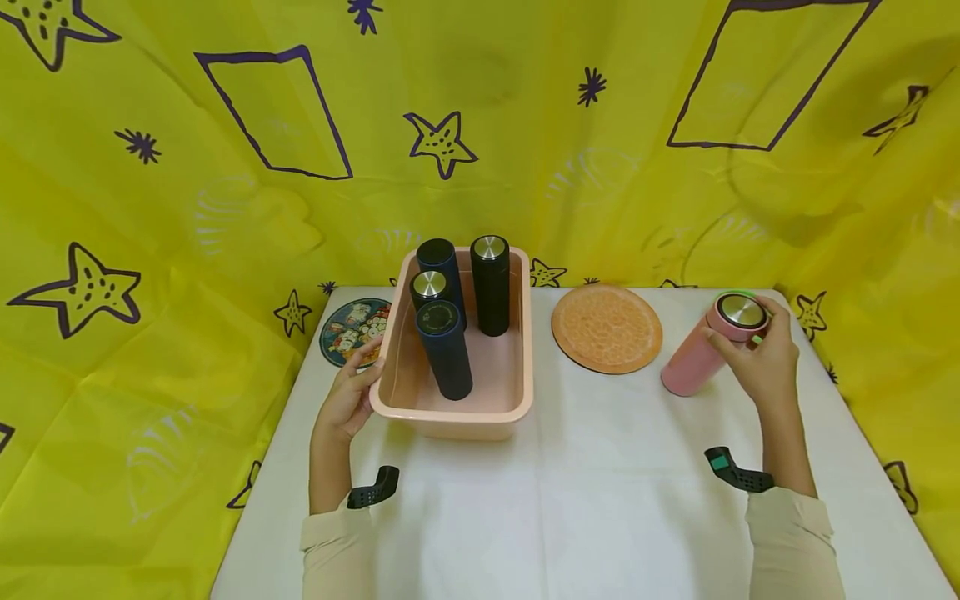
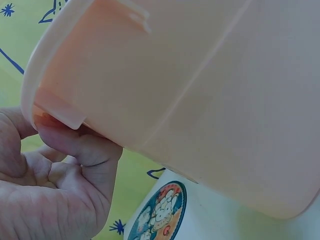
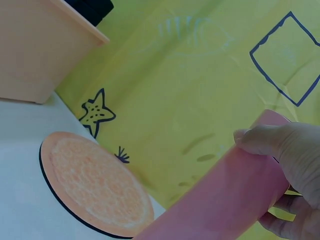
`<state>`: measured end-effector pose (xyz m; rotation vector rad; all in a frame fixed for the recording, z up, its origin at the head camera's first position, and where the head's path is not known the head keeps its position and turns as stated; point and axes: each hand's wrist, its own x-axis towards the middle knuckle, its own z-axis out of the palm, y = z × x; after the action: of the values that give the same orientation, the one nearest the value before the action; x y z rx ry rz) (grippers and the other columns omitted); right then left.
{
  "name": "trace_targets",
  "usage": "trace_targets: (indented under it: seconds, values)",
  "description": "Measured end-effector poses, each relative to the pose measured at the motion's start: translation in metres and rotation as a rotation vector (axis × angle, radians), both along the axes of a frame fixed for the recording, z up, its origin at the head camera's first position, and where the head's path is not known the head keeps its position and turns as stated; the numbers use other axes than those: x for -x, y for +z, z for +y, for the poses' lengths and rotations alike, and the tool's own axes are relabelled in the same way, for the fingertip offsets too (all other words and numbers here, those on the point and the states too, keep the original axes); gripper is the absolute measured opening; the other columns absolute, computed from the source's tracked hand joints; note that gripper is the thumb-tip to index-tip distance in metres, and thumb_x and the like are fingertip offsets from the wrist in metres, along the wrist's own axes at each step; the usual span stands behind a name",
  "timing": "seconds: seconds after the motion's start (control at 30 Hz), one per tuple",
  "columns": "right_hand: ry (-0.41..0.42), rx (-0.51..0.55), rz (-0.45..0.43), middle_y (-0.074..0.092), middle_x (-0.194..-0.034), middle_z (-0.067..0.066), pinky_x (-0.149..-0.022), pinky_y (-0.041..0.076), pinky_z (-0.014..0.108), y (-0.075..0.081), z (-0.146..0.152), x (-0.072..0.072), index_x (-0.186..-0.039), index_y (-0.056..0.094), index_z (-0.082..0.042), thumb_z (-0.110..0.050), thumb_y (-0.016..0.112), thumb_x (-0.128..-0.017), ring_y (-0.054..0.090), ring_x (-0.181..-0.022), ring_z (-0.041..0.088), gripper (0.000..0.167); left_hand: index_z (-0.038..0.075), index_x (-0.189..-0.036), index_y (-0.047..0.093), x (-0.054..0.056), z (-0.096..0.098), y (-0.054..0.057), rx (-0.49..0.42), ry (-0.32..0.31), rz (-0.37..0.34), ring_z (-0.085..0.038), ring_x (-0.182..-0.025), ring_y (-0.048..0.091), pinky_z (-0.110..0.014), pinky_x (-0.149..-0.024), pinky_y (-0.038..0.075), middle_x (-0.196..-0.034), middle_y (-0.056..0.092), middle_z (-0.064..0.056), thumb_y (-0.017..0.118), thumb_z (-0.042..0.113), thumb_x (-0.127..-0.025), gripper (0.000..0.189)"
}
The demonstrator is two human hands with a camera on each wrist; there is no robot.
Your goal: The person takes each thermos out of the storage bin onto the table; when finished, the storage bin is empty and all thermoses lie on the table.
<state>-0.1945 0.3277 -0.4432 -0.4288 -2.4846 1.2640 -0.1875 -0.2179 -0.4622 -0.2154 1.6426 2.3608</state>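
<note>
My left hand [image 1: 351,387] grips the left rim of a pale pink plastic basin [image 1: 453,427], its fingers curled under the lip in the left wrist view. Several dark flasks stand inside: a black one with a silver cap [image 1: 491,287], another silver-capped flask [image 1: 430,286], and two navy ones, the front navy flask [image 1: 447,358] leaning a little. Over on the right, my right hand [image 1: 765,358] holds a pink flask [image 1: 693,358] near its silver-topped lid, thumb on the near side. The flask tilts, its base toward the left.
A round orange mat [image 1: 607,327] lies between basin and pink flask. Behind the basin's left side is a round patterned mat [image 1: 345,329], partly covered. Something bright green shows behind the pink flask's lid. A yellow curtain [image 1: 510,200] surrounds the white table [image 1: 600,500].
</note>
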Motion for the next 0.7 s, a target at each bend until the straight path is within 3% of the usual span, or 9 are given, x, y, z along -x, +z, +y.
trace_targets:
  seconds: [0.7]
  values:
    - [0.013,0.053,-0.016,0.034,-0.154,0.016,-0.114,0.039,0.042,-0.002,0.0007,0.0014,-0.153,0.022,-0.019,-0.029,0.072,-0.088,0.038,-0.136,0.031,0.083,0.02,-0.143,0.038,-0.0016,0.0001,0.0002,-0.034,0.006,0.024,-0.008,-0.089,0.069,-0.024,-0.073,0.059,-0.126,0.049,-0.004,0.045,0.005,-0.102,0.044]
